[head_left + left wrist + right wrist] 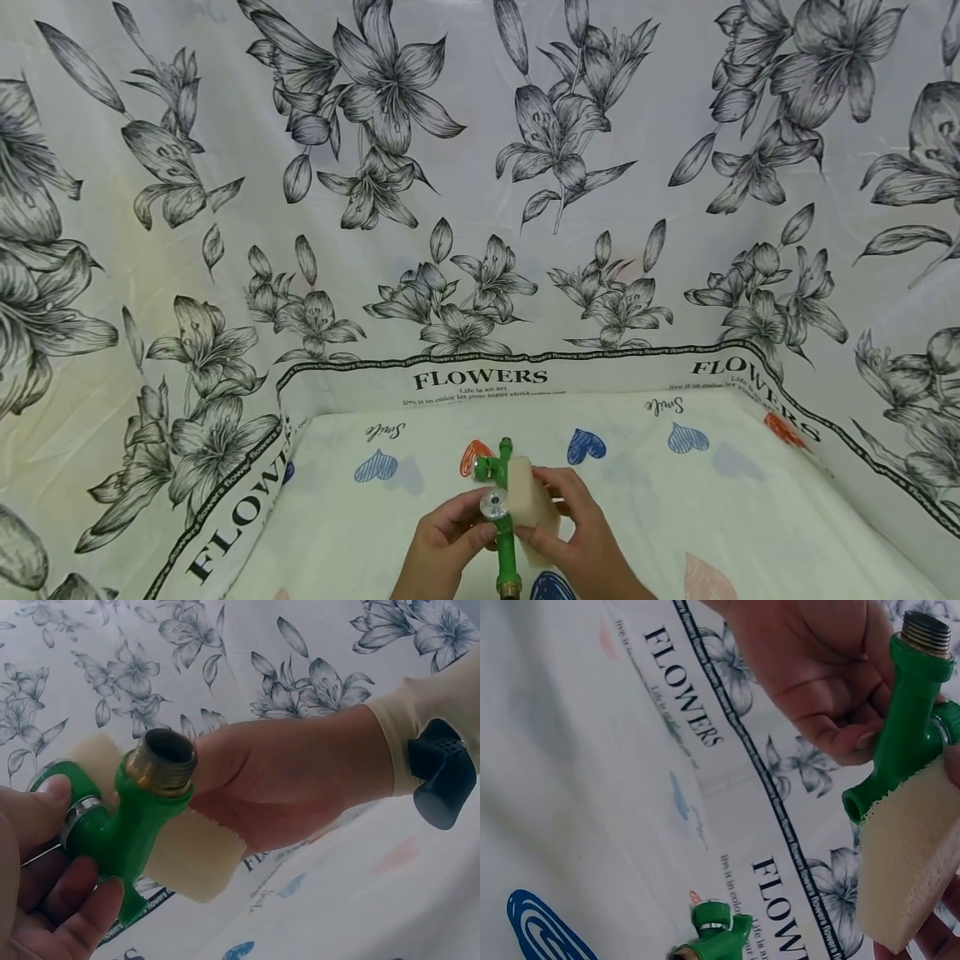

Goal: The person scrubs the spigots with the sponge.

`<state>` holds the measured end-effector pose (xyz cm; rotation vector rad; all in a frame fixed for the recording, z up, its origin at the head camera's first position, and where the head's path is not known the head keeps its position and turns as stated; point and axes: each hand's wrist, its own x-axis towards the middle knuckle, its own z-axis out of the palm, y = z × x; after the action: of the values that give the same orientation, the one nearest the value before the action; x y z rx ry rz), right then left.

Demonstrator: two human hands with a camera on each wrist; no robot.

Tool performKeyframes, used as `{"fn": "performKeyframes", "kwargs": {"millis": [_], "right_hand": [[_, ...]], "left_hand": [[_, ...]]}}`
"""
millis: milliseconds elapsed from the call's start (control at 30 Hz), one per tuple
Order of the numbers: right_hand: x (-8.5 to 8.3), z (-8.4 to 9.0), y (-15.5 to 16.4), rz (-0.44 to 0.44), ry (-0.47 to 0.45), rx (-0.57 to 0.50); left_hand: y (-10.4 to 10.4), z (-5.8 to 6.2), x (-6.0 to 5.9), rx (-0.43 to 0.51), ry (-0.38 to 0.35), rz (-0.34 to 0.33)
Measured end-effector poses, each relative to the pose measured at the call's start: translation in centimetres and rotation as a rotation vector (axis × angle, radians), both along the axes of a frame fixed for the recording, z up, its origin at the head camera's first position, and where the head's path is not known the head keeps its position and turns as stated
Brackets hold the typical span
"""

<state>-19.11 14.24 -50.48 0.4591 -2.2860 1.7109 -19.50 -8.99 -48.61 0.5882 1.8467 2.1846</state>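
Note:
In the head view my left hand [453,537] pinches a green valve [507,557] by its side part, where a round silvery disc [495,503] faces up. The valve has a threaded brass end [161,761], pointing toward my body. A pale cream sponge [525,496] is in my right hand [581,529], thumb on one side and fingers on the other. The sponge [907,862] lies against the valve's body in the right wrist view. Part of the right hand is hidden behind valve and sponge in the left wrist view.
A second green valve [716,930] lies on the cloth just beyond the hands. The white cloth [637,533] carries printed hearts. A flower-printed curtain [480,208] rises behind and at both sides. A black device [442,772] sits on the right wrist over a cream sleeve.

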Motion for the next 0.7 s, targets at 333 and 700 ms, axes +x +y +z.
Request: {"fn": "performKeyframes", "kwargs": {"millis": [333,700], "right_hand": [[-0.1,0.0,0.4,-0.023,-0.009,-0.011],[0.0,0.4,1.5,0.170,0.311,0.137]], "left_hand": [[0.2,-0.2,-0.2,-0.006,0.075,-0.108],[0.4,-0.8,-0.7,-0.097,-0.038,0.094]]}}
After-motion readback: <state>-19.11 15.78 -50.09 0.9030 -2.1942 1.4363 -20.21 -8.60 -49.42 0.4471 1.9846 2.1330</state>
